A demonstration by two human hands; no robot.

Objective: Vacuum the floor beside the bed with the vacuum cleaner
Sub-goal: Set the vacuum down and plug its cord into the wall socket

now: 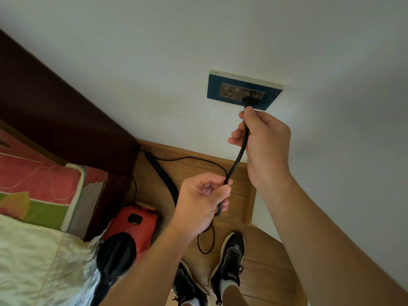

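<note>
At the blue-framed wall socket plate [215, 90] | my right hand [262, 142] pinches the thin black power cord [237, 161] just below its black plug [249, 102], which sits against the right outlet | my left hand [203, 202] grips the cord lower down | red-and-black canister vacuum cleaner [134, 224] stands on the wooden floor [265, 272], touching the bed [44, 250] edge

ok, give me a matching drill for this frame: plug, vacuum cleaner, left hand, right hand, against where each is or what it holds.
Things:
1 plug
2 vacuum cleaner
3 left hand
4 right hand

Places/states:
a on the floor beside the bed
b grips the cord just below the plug
c at the wall socket
d pinches the cord lower down

Pairs: 1-c, 2-a, 3-d, 4-b
</note>
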